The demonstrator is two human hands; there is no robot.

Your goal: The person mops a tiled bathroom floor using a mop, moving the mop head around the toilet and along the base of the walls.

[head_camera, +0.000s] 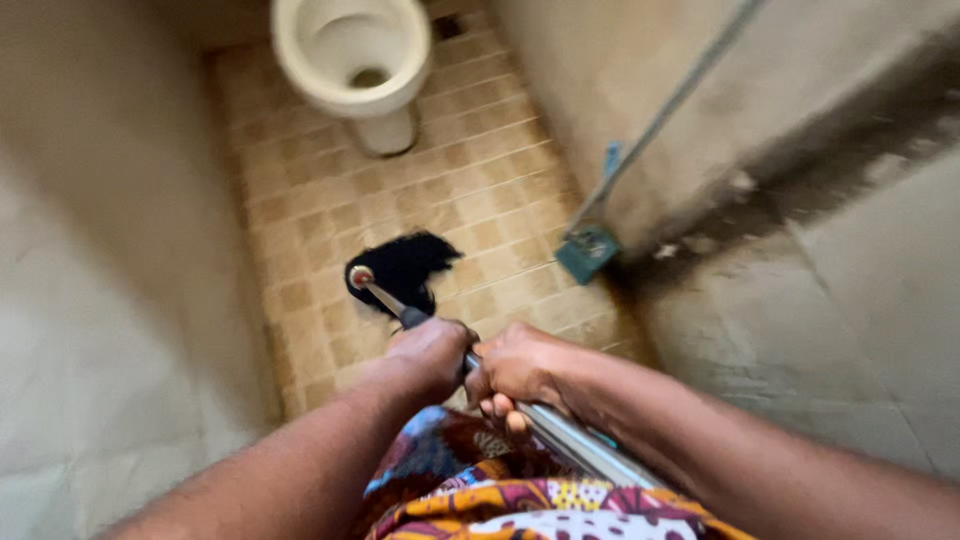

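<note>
The left hand (430, 350) has its grip clamped around the mop handle (560, 432), a metal pole running from the lower right of the view up and leftward to the floor. Ahead of this grip, past a dark collar on the pole, the black mop head (405, 265) lies spread on the tan tiled floor (310, 200), touching it. Farther ahead of the grip, beyond the mop head, stands a white toilet bowl (350, 50); its inside holds only a dark drain opening at the bottom, and whether there is water in it cannot be told.

Just right of the left hand, touching it, the right hand (520, 365) has its grip likewise closed tight on the same pole, fingers curled beneath it. Below both grips, nearest the camera, is a colourful patterned cloth (480, 490) worn by the person.

To the right of the grips and somewhat ahead, a second tool with a teal head (587, 250) rests on the floor, its long thin handle leaning up against the stained grey wall (820, 150). It is well apart from the mop head.
</note>
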